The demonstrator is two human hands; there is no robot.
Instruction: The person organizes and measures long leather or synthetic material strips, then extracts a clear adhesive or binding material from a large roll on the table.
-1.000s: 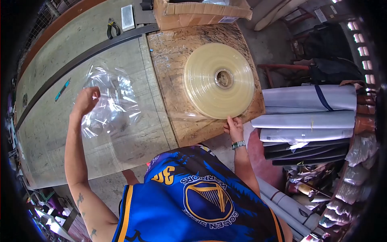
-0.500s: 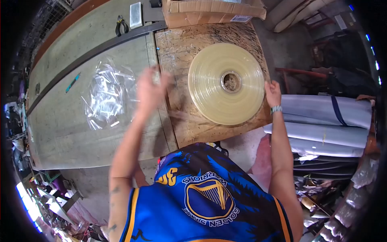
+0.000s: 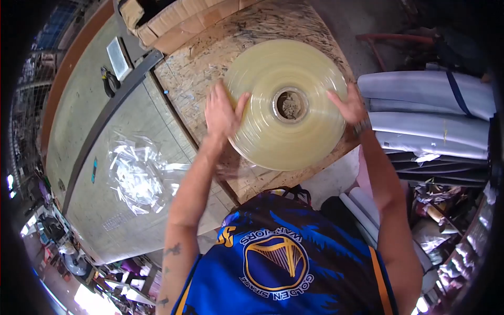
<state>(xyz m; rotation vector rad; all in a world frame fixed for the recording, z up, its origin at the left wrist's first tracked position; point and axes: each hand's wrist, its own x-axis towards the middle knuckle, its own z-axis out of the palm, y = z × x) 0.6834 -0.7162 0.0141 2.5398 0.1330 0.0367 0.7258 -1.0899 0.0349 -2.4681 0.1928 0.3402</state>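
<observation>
A large, pale-yellow roll of clear plastic film [image 3: 289,149] lies flat on a scuffed wooden board, its round core hole facing up. My left hand [image 3: 223,113] grips the roll's left edge, with the thumb over its top face and the fingers along the outer side. At the opposite edge, my right hand [image 3: 349,107] holds the roll in the same way, a watch on its wrist. My fingertips are partly hidden by the roll's rim. Left of my left forearm lies a shiny heap of clear plastic pieces [image 3: 137,176].
A cardboard box [image 3: 181,23] stands at the back. On the greenish tabletop are a dark curved-looking bar [image 3: 107,118], pliers [image 3: 109,81], a grey rectangular block [image 3: 119,58] and a teal cutter [image 3: 94,171]. Thick grey rolls [image 3: 428,94] are stacked at the right.
My left hand has moved right from over the table seam onto the roll. My right hand has shifted its thumb onto the roll's top. The view has turned and moved closer.
</observation>
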